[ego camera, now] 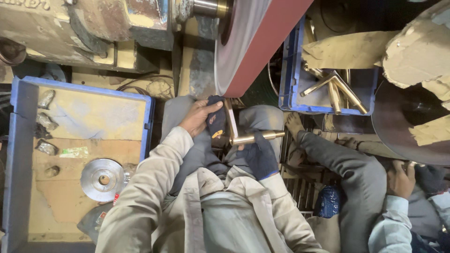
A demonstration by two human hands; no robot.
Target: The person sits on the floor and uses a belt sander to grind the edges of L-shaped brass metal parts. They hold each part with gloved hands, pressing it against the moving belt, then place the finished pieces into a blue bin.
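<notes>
Head view | brass rod [258,136] lies crosswise, tip pointing right | both hands [260,157] gripping it.

A blue tray [18,154] lined with cardboard holds a round metal disc [102,180] and grey lumps [46,122]; a blue crate [288,70] holds brass fittings [335,89].

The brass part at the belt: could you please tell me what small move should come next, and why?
Probably ease the brass part slightly up into the red belt. The left hand steadies its near end with a dark cloth, the gloved right hand supports it, and it sits just below the belt.
</notes>
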